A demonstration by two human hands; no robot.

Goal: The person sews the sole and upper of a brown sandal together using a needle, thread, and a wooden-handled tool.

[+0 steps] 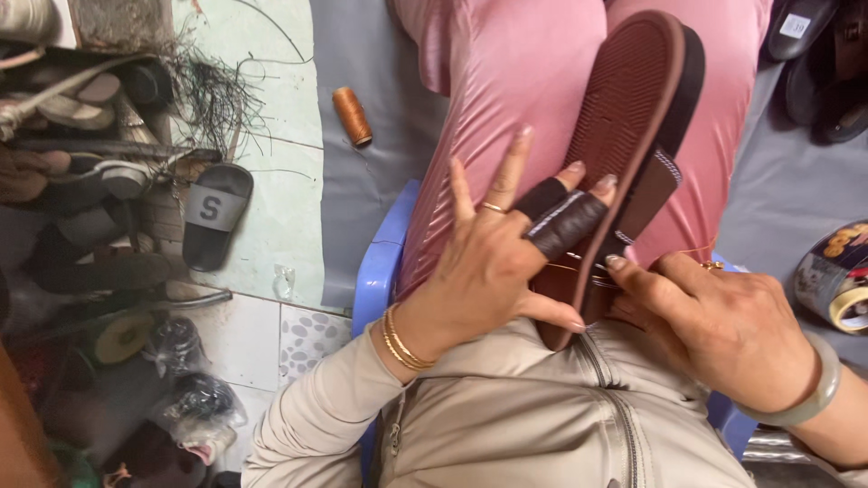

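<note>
A brown sandal (624, 117) lies sole-up across my lap on pink trousers, its heel end pressed against my jacket. My left hand (493, 262) grips the sandal's edge; two fingers wear dark wrapped guards and press on the sole's rim, the thumb under it. My right hand (714, 325) holds the sandal's other side near the strap, fingertips pinched at a thin thread by the edge. Whether a needle is in the fingers is hidden.
A spool of brown thread (352, 116) lies on a grey mat at left. A grey slide slipper (213, 215) and a heap of old shoes (81, 172) fill the left side. A tape roll (836, 276) sits at right. I sit on a blue plastic stool (380, 262).
</note>
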